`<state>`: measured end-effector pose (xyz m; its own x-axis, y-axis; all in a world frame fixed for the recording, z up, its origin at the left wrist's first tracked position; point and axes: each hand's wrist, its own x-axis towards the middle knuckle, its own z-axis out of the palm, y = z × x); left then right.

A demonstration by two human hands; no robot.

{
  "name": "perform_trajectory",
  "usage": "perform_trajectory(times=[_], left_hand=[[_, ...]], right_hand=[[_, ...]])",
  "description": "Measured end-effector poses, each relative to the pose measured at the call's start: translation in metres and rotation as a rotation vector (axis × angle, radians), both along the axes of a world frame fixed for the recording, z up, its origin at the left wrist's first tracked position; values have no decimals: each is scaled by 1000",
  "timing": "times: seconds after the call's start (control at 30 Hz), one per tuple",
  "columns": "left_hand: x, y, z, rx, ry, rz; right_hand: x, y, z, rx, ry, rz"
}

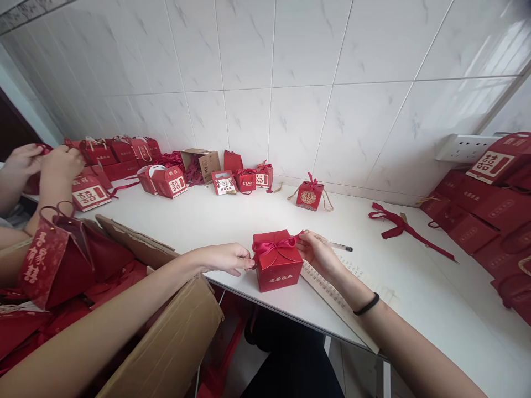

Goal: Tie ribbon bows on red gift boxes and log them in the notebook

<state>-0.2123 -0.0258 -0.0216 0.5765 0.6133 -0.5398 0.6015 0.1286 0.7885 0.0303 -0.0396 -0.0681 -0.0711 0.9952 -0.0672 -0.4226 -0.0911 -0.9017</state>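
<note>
A red gift box (279, 275) with gold characters stands upright near the table's front edge. Across its top lies a shiny red ribbon (274, 245) tied in a bow. On the box's left side, my left hand (230, 257) is closed, pinching the ribbon there between thumb and fingers. My right hand (317, 251) is at the upper right corner, pinching the ribbon's other side. Beneath my right forearm lies a sheet of paper with handwriting (338, 296), and a pen (341, 246) rests just beyond my right hand.
At left, a cardboard carton (170, 337) full of red boxes stands against the table. Another person's hands (62, 166) work at far left. Small boxes (310, 196) line the wall; loose ribbon (400, 224) lies at right beside stacked red boxes (481, 210).
</note>
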Motion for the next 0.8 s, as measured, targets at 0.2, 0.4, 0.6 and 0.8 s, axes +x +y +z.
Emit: perform_trajectory(times=[0.2,0.4,0.6,0.8], left_hand=[[2,-2,6,290,103,18],[8,-9,12,418,-109,170],[9,-6,9,433,-131,202],[10,-10,16,361,-235,238]], right_hand=[[6,-3,-1,128,-310,-121],[4,-8,5,351,-525,-102],[-1,-13,11,387,-437,-11],[0,-13,14,355,-396,-22]])
